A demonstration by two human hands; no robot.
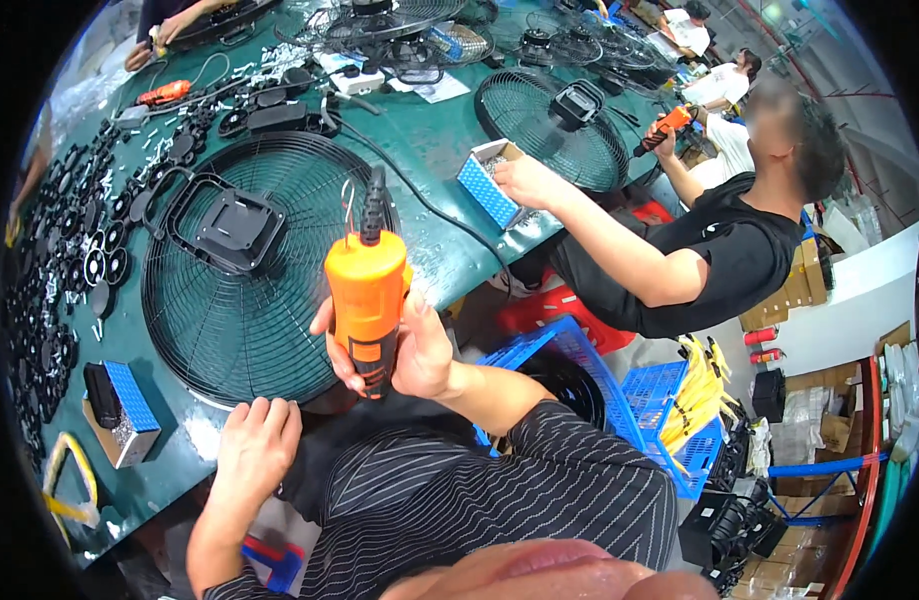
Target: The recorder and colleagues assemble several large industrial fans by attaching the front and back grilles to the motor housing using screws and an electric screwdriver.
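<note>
My right hand (423, 345) is closed around an orange and black electric screwdriver (368, 285), held upright above the table's near edge. A black cable and a metal hanging loop rise from its top end. Beneath and left of it lies a round black fan grille (280, 335), with a black square motor housing (242, 230) and bracket on it. My left hand (258, 440) grips the grille's near rim, its fingers bent over the edge; the thumb is hidden.
Black round parts (95, 265) and screws cover the table's left side. An open blue screw box (130, 415) stands near left. At right, a co-worker (720, 240) reaches into another blue box (490, 190) and holds an orange screwdriver (668, 128). Blue crates (650, 400) stand below.
</note>
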